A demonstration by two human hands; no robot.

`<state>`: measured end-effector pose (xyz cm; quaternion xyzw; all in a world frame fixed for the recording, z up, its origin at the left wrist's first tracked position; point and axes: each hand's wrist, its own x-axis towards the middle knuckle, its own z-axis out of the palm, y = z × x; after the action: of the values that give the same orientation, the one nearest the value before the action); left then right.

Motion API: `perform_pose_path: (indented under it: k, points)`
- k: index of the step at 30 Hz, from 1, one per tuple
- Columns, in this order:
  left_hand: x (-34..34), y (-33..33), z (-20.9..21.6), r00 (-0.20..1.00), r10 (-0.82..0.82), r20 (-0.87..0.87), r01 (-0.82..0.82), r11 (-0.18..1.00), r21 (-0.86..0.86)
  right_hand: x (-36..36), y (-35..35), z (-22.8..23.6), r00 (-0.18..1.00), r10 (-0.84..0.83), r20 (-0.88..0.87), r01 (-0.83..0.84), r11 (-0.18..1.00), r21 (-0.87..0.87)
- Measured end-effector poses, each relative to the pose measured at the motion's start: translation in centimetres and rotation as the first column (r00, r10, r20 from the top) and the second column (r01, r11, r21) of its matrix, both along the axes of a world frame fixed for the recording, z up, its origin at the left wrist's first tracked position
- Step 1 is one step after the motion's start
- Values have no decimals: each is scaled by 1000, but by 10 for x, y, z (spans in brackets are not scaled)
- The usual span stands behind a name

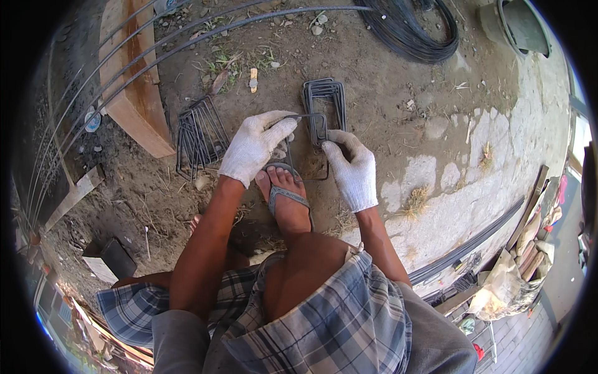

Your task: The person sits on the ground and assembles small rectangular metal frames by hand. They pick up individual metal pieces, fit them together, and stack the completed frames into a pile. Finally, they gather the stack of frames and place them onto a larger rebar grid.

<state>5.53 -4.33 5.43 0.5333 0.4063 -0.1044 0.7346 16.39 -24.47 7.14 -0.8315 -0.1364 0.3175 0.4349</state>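
Note:
Between my two hands is a rectangular steel stirrup point(306, 115), bent from dark bar and held just above my sandalled foot. My left hand point(256, 144), in a white knitted glove, is closed with thumb and fingers on the stirrup's left side. My right hand point(352, 167), gloved alike, pinches its right side near the bent end. Just beyond lies a neat stack of stirrups point(340, 100), partly hidden by the held one. A looser heap of stirrups point(202, 134) rests on the dirt left of my left hand.
Long steel rods point(249, 23) arc across the far left over a timber beam point(140, 118). At the far right are a wire coil point(430, 47) and a bucket point(493, 28). Straight rods point(467, 246) lie along the right, near a stuffed sack point(501, 287).

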Motion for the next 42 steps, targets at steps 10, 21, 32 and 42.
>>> perform_pose_path:
  k: [10,21,32,42]
  points:
    - [18,31,86,868,-456,197,318,815,485,31,6,48,818,-157,-553,374,877,303]
    - [13,-63,-8,984,147,99,-173,924,342,32,-15,-25,996,-84,23,84,996,11]
    - [14,-92,-40,989,145,-12,-125,892,434,35,-2,-33,870,179,458,-59,963,-264]
    - [15,-99,-49,992,125,29,-123,856,503,29,-4,-32,863,169,476,-17,952,-307]
